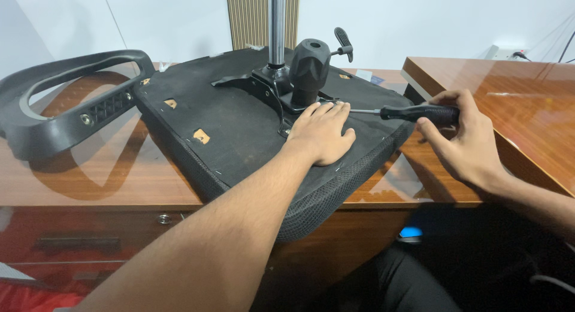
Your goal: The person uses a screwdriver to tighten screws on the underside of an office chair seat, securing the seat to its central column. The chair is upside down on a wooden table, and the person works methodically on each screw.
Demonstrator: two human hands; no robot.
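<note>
The screwdriver [413, 113] lies level over the upturned chair seat [239, 132], its thin shaft pointing toward nine o'clock and its tip at the black metal bracket [272, 87] in the seat's middle. The right hand [464, 138] is closed around the screwdriver's black handle. The left hand [320, 132] lies flat and open on the seat, fingers spread, touching the bracket's edge. A chrome post [277, 24] rises at twelve o'clock. An armrest [66, 102] lies at nine o'clock on the wooden tabletop [503, 90].
</note>
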